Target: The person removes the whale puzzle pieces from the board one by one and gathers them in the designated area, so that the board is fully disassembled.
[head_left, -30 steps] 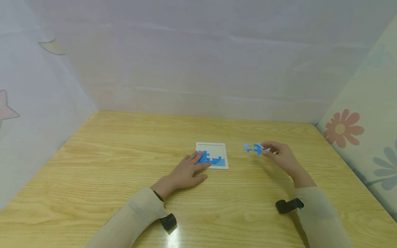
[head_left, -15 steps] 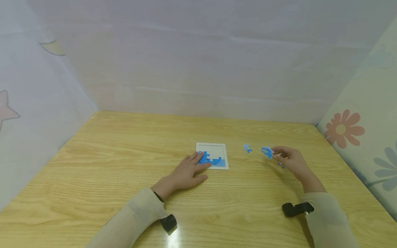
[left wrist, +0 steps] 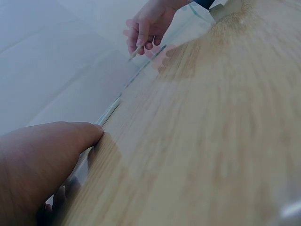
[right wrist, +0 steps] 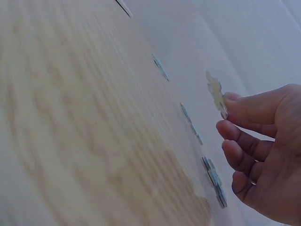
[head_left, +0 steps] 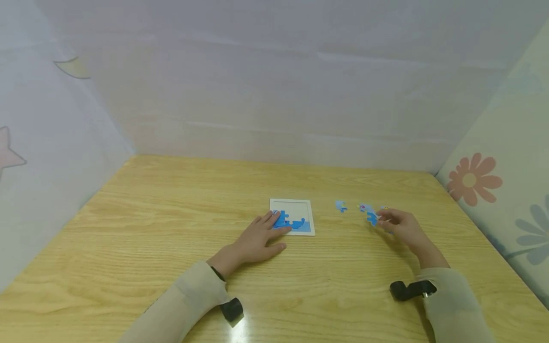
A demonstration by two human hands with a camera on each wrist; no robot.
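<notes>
Pinched at the right hand (head_left: 401, 226)'s fingertips: one blue puzzle piece (head_left: 372, 217), lifted off the tabletop (head_left: 171, 228), right of the white puzzle tray (head_left: 292, 202). Left hand (head_left: 256, 238): fingers flat, pressing the tray's near-left corner. Loose pieces (head_left: 341, 206) lie between. Step judged: fetching a piece; next calls for carrying it left and aligning its tabs.

Left hand (head_left: 257, 238) covers the puzzle tray's (head_left: 300, 204) near corner; loose pieces (right wrist: 190, 123) lie blurred, their pictures unreadable.
</notes>
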